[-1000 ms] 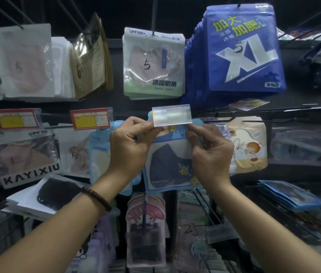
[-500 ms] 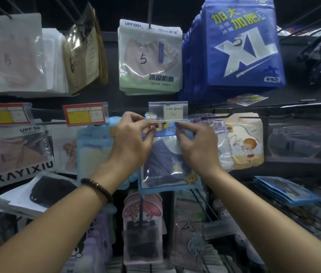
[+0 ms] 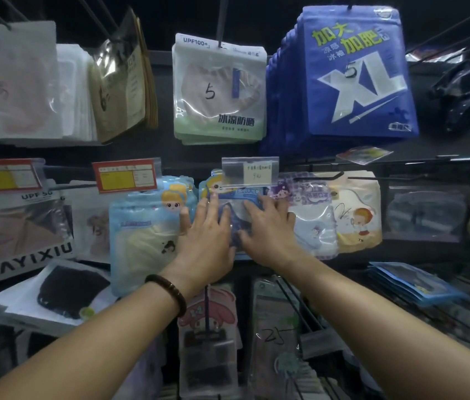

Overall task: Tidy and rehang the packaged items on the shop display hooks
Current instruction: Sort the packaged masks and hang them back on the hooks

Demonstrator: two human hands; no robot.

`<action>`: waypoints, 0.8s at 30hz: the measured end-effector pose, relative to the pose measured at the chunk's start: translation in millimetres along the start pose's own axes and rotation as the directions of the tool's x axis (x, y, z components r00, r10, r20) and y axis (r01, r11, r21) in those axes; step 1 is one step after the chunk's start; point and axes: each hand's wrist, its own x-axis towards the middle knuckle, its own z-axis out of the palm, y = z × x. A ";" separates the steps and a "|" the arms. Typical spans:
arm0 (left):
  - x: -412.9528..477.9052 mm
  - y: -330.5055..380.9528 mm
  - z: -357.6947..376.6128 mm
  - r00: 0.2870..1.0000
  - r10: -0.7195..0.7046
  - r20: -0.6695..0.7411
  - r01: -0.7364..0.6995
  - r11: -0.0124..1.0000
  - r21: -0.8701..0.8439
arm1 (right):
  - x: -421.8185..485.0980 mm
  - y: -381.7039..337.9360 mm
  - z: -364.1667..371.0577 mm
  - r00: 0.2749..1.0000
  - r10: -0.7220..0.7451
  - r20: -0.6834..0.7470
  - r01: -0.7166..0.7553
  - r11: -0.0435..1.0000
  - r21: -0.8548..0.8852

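A blue mask packet (image 3: 241, 197) with a dark mask inside hangs on the middle-row hook, just under a clear price-tag holder (image 3: 250, 171). My left hand (image 3: 207, 241) lies flat on its left half, fingers spread and pointing up. My right hand (image 3: 268, 229) lies flat on its right half, fingers spread toward the left. Neither hand grips the packet; both rest palm-down against its front. A light blue cartoon packet (image 3: 147, 226) hangs directly to the left, and a purple-and-white packet (image 3: 308, 215) hangs directly to the right.
Above hang a green UPF100+ packet stack (image 3: 219, 90) and a big blue XL packet stack (image 3: 354, 73). Two red-and-yellow price tags (image 3: 125, 176) sit on the left. A pink cartoon packet (image 3: 207, 327) and bare wire hooks (image 3: 294, 307) jut out below my wrists. Loose blue packets (image 3: 412, 281) lie at the lower right.
Both hands let go of the blue packet's top edge, dropped lower and flattened onto its front. The packet now hangs from the hook behind the price-tag holder.
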 end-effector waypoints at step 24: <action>14.4 231.2 -29.2 0.830 0.487 0.273 -0.281 0.787 -0.549 | -119.7 348.3 -74.7 0.845 0.415 0.337 -0.362 0.908 -0.209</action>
